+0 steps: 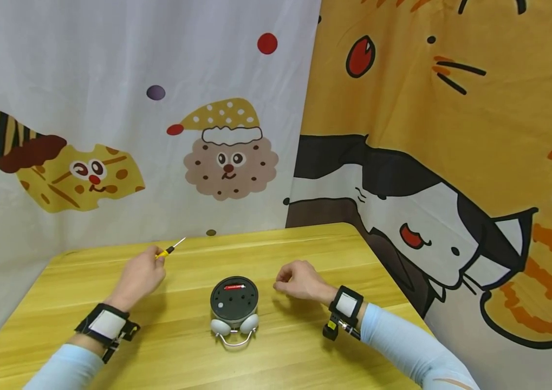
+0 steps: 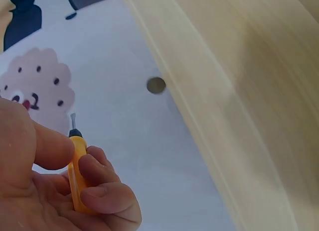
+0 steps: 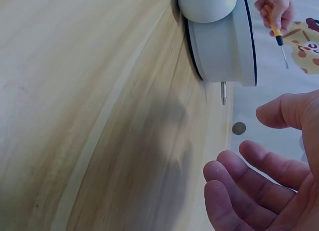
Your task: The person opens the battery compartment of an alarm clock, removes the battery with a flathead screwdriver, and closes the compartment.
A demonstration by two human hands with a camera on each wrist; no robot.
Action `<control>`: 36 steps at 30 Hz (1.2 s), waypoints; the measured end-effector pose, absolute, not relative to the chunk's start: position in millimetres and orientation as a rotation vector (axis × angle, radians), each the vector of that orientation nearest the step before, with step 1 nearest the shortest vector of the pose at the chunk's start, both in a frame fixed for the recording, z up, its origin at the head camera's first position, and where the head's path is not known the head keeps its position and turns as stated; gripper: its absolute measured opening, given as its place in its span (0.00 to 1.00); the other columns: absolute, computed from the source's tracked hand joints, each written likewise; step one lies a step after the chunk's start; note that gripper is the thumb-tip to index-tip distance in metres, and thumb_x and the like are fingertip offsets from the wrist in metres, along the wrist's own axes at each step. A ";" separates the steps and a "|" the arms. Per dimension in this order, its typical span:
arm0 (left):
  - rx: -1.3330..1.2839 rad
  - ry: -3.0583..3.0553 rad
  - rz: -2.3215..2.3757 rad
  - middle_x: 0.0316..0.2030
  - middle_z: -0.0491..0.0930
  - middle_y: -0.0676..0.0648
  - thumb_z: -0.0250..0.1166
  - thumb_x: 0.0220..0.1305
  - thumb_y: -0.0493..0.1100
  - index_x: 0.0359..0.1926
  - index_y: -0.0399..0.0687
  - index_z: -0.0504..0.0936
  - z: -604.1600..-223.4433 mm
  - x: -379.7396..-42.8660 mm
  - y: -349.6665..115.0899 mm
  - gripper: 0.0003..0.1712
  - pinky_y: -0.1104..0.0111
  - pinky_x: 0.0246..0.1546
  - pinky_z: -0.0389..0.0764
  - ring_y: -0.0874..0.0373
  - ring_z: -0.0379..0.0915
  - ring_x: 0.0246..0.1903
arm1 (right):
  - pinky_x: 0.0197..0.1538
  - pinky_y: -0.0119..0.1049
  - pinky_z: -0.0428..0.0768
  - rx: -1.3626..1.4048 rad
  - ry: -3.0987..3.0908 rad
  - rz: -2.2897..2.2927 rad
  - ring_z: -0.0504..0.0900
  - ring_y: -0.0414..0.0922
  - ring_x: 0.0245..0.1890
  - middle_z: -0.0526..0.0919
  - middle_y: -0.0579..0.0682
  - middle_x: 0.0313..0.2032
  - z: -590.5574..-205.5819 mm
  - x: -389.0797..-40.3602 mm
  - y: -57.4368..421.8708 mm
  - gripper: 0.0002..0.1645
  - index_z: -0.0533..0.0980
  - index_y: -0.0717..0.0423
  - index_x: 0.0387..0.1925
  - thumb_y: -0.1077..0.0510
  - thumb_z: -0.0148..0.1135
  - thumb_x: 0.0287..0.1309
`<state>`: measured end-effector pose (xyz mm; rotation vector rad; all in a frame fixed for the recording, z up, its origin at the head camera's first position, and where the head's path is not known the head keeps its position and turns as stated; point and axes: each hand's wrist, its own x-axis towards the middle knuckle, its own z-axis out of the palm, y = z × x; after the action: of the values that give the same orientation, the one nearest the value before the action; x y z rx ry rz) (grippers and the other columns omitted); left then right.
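Head: left hand (image 1: 141, 275) holds a screwdriver (image 1: 170, 250), fingers pinched on the yellow handle. Shaft sticks out past the fingertips, pointing up and right, toward the far edge of the table (image 1: 193, 368). Clock (image 1: 234, 311) lies on its face mid-table, between the hands and touching neither. Black back faces up, two white bells (image 1: 234, 324) and the wire handle (image 1: 236, 343) point at the wearer. Red battery (image 1: 234, 287) shows in the slot in the back. Right hand (image 1: 303, 280) is over the table, just right of the clock, fingers bent. Both wrists wear black straps (image 1: 107, 325) with white patches; sleeves (image 1: 395, 338) are light blue. Printed backdrop (image 1: 110, 65) behind.

Left wrist: close on the grip. Thumb on one side of the handle, fingers curled round the other. Black collar and short metal shaft show past the thumb. Table edge runs diagonally alongside.

Right wrist: right grip is wide, thumb well apart from loosely curved fingers. Clock's pale side and one bell at top, metal pin (image 3: 224, 94) sticking out near the hand. Left hand and screwdriver visible beyond the clock.
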<state>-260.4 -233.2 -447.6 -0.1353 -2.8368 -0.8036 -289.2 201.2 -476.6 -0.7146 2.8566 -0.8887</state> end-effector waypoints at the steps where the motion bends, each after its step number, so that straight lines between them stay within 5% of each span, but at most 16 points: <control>1: -0.144 -2.832 -0.815 0.41 0.87 0.30 0.52 0.84 0.38 0.62 0.23 0.77 -447.0 -260.3 -230.3 0.21 0.61 0.27 0.70 0.50 0.74 0.29 | 0.41 0.33 0.80 -0.724 2.856 -0.887 0.83 0.34 0.32 0.93 0.37 0.33 -476.1 -288.9 200.6 0.06 0.92 0.43 0.36 0.48 0.77 0.67; 14: -0.255 -2.800 -0.910 0.43 0.87 0.35 0.56 0.83 0.37 0.64 0.26 0.79 -438.2 -250.9 -198.9 0.19 0.62 0.30 0.74 0.53 0.76 0.31 | 0.41 0.32 0.79 -0.796 2.864 -0.892 0.82 0.32 0.32 0.93 0.37 0.33 -463.3 -283.9 183.4 0.06 0.92 0.42 0.36 0.48 0.76 0.68; 24: -0.285 -2.800 -0.914 0.29 0.79 0.46 0.56 0.84 0.37 0.62 0.31 0.79 -436.8 -241.4 -177.2 0.16 0.67 0.23 0.66 0.57 0.68 0.23 | 0.40 0.30 0.80 -0.927 2.868 -0.934 0.84 0.31 0.32 0.95 0.40 0.34 -458.2 -281.3 162.0 0.07 0.93 0.43 0.38 0.49 0.74 0.70; 36: -0.384 -2.761 -0.937 0.27 0.76 0.50 0.59 0.84 0.38 0.59 0.34 0.80 -437.6 -237.3 -151.4 0.12 0.69 0.23 0.65 0.60 0.67 0.22 | 0.35 0.28 0.80 -0.975 2.846 -1.036 0.82 0.29 0.29 0.95 0.40 0.36 -451.6 -280.0 141.6 0.08 0.94 0.43 0.41 0.48 0.74 0.71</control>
<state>-237.3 -151.4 -437.6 -0.3838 -2.7611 -0.9372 -280.0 141.6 -451.6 -0.9746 2.8463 -1.0363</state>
